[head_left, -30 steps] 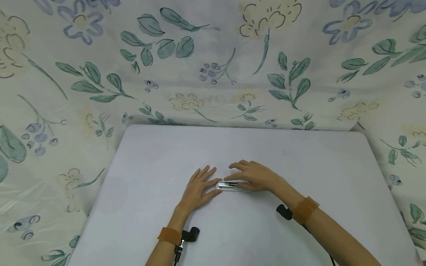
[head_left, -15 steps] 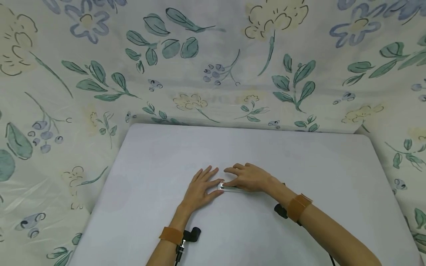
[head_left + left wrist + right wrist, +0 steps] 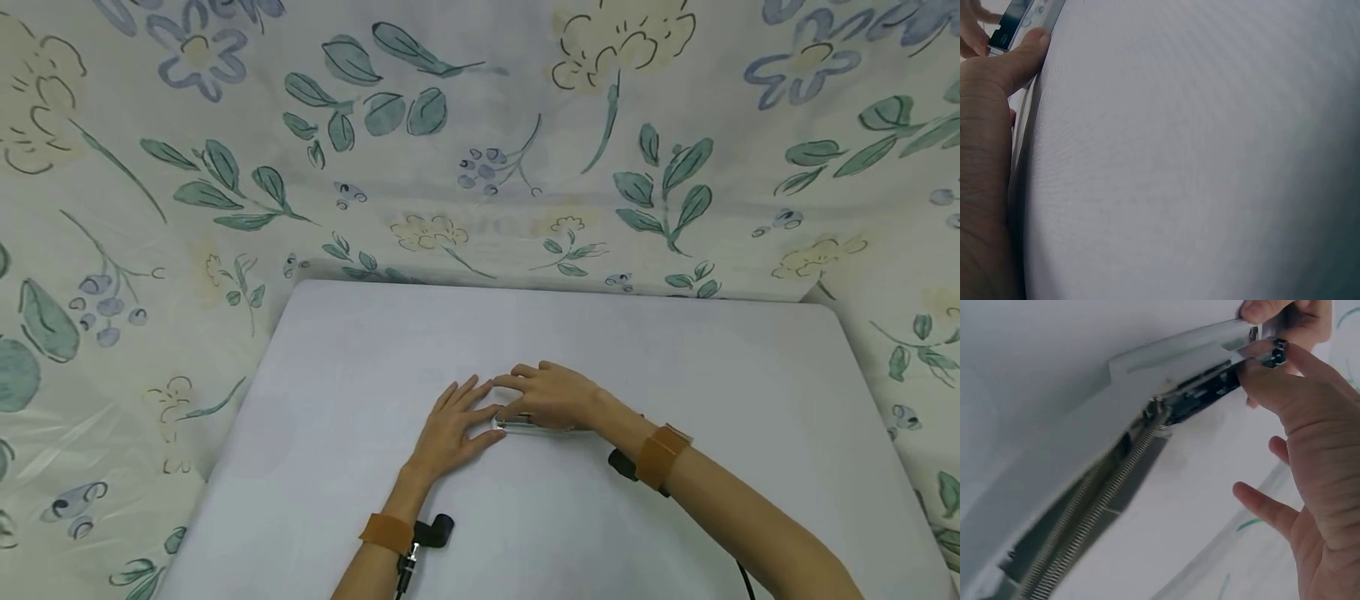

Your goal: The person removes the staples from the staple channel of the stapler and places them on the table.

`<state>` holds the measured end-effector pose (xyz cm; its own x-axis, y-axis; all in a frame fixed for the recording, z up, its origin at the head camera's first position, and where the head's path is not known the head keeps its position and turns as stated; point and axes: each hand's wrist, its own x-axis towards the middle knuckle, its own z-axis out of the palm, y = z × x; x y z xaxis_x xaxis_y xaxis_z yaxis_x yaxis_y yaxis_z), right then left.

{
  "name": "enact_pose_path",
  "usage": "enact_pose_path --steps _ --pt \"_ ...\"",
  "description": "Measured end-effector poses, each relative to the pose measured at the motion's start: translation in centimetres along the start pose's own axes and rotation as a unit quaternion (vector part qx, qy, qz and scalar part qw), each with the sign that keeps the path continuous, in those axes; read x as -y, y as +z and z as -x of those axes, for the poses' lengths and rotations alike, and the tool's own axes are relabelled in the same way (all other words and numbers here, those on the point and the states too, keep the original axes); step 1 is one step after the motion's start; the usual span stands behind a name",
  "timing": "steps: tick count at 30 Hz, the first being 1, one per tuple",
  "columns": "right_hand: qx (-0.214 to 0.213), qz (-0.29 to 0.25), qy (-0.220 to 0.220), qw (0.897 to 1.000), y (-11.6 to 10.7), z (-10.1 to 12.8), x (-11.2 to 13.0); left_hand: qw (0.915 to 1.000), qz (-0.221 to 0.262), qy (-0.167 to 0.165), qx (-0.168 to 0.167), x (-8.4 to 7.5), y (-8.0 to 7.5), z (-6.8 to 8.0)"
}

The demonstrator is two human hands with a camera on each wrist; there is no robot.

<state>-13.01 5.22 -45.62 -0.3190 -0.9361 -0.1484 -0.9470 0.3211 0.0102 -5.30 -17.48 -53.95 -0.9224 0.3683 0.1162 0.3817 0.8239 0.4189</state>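
Observation:
A stapler (image 3: 536,427) with a pale, see-through base lies on the white table, lengthwise between both hands. In the right wrist view it stands opened up, with a long coil spring (image 3: 1094,512) exposed beside the dark metal staple channel (image 3: 1207,390). My left hand (image 3: 444,433) holds the stapler's left end between thumb and forefinger, other fingers spread on the table. From above, my right hand (image 3: 555,398) pinches the channel's left end with thumb and forefinger, its remaining fingers held off. It covers much of the stapler in the head view.
The white table (image 3: 337,350) has rounded far corners. Floral cloth (image 3: 480,167) hangs behind it and at both sides. Each wrist wears a brown strap (image 3: 663,457) with a small black camera (image 3: 435,531); cables trail toward the near edge.
My right hand has slid left along the stapler, so its fingers now meet the left hand's and cover the shiny metal seen earlier. The left hand has stayed at the stapler's end.

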Motion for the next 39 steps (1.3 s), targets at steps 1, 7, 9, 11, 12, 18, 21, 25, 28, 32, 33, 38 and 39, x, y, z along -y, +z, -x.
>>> enact_pose_path --steps 1,7,9,11,12,18,21,25,28,32,33,38,39 --pt "0.002 0.011 -0.001 1.0 -0.1 -0.1 0.0 1.0 0.001 0.0 -0.001 0.0 0.0 0.0" --pt "-0.014 0.052 -0.017 0.998 -0.4 -0.3 0.0 1.0 -0.004 0.003 -0.005 -0.1 0.2 0.0" --pt "-0.018 0.051 -0.019 0.998 -0.5 -0.3 0.0 1.0 -0.003 0.002 -0.003 -0.2 0.2 0.0" --pt "-0.021 0.048 -0.019 0.998 -0.4 -0.4 0.0 1.0 0.002 -0.002 0.003 -0.2 0.1 0.0" --pt "-0.022 0.047 -0.018 0.999 -0.4 -0.4 0.0 1.0 0.004 -0.003 0.006 -0.2 0.1 0.0" --pt "-0.018 0.048 -0.016 0.999 -0.4 -0.6 0.2 0.9996 0.002 -0.015 0.022 -0.1 0.0 0.1" --pt "-0.004 0.056 -0.014 0.998 -0.5 -0.8 0.3 0.9997 -0.001 -0.015 0.02 0.0 -0.1 0.2" --pt "0.012 0.078 -0.018 0.997 -0.4 -0.8 0.3 0.9999 0.001 -0.006 0.008 0.0 0.0 0.2" --pt "0.016 0.099 -0.028 0.995 -0.2 -0.7 0.3 1.0 0.005 -0.003 0.003 0.0 0.0 0.3" --pt "0.014 0.112 -0.041 0.993 0.0 -0.4 0.2 1.0 0.005 -0.001 0.002 -0.1 0.0 0.3" --pt "0.014 0.115 -0.042 0.992 -0.1 -0.3 0.2 1.0 0.005 0.001 0.002 -0.1 0.0 0.3" --pt "0.025 0.101 -0.035 0.994 -0.8 0.0 -0.2 1.0 -0.006 0.006 -0.004 -0.2 -0.3 0.3" --pt "0.024 0.086 -0.027 0.996 -1.1 0.1 -0.4 0.9999 -0.009 0.007 -0.006 -0.2 -0.3 0.3"
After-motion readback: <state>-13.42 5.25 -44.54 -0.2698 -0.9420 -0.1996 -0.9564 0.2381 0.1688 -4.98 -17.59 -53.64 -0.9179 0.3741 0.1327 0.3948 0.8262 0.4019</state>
